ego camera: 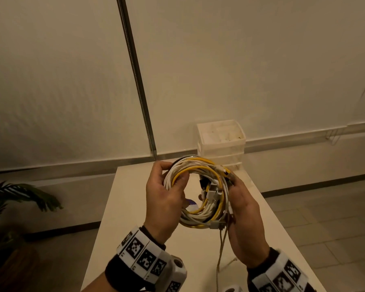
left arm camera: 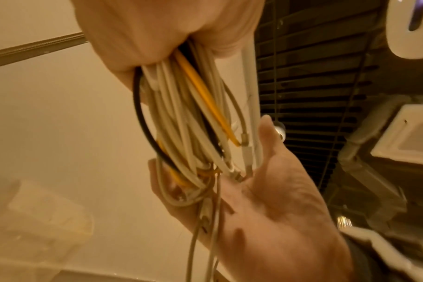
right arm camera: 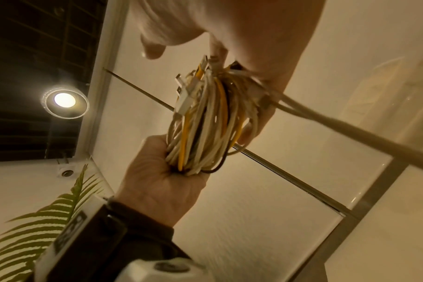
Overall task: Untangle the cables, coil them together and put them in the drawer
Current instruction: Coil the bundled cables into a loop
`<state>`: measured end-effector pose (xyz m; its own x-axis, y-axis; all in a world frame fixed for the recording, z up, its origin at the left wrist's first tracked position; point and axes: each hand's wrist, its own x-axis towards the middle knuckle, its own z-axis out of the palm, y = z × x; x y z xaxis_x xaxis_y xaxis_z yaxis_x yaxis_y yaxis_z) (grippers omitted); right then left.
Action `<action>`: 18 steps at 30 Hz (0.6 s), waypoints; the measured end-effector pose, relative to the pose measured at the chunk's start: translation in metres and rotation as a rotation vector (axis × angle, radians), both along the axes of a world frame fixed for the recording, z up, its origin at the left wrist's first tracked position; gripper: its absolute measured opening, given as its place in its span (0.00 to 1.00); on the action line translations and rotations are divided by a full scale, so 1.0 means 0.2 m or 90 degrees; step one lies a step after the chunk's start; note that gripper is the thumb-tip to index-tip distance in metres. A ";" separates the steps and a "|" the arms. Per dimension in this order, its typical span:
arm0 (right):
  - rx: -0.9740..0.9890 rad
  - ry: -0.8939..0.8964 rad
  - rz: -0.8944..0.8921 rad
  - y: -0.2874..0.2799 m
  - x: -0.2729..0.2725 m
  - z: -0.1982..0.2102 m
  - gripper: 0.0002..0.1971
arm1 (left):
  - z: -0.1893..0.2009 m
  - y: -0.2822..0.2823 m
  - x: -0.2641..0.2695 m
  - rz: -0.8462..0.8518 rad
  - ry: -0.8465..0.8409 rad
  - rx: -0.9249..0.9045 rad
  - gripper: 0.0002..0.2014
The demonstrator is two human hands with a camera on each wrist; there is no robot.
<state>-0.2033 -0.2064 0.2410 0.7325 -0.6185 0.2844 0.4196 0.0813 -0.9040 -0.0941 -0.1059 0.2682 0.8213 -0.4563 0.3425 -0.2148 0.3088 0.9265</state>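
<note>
A coil of white, yellow and black cables (ego camera: 198, 216) is held up over the white table (ego camera: 135, 228). My left hand (ego camera: 167, 186) grips its left side, thumb in front and fingers wrapped behind. My right hand (ego camera: 242, 209) cups the right side where the plugs (ego camera: 213, 192) bunch, its fingers curling round the strands. One loose cable end (ego camera: 220, 245) dangles down to the table. In the left wrist view the coil (left arm camera: 181, 124) runs from my left hand (left arm camera: 157, 28) into my right palm (left arm camera: 266, 200). In the right wrist view my left hand (right arm camera: 162, 171) clasps the coil (right arm camera: 205, 124).
A white plastic drawer unit (ego camera: 221, 142) stands at the far end of the table, against the wall. A small purple and white object (ego camera: 191, 202) lies on the table behind the coil. A potted plant (ego camera: 19, 192) stands left of the table.
</note>
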 end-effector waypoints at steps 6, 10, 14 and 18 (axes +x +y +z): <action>-0.088 -0.003 0.012 0.01 -0.03 -0.06 0.49 | -0.04 0.01 -0.03 0.013 0.064 -0.037 0.06; -0.168 0.025 -0.076 0.08 0.01 -0.03 0.53 | -0.06 -0.01 -0.08 0.085 0.070 -0.037 0.06; -0.203 0.076 -0.146 0.07 0.04 -0.02 0.39 | -0.05 0.02 -0.12 0.109 -0.006 0.017 0.13; -0.242 0.071 -0.141 0.03 0.04 -0.01 0.30 | -0.01 0.10 -0.09 0.033 -0.037 0.166 0.17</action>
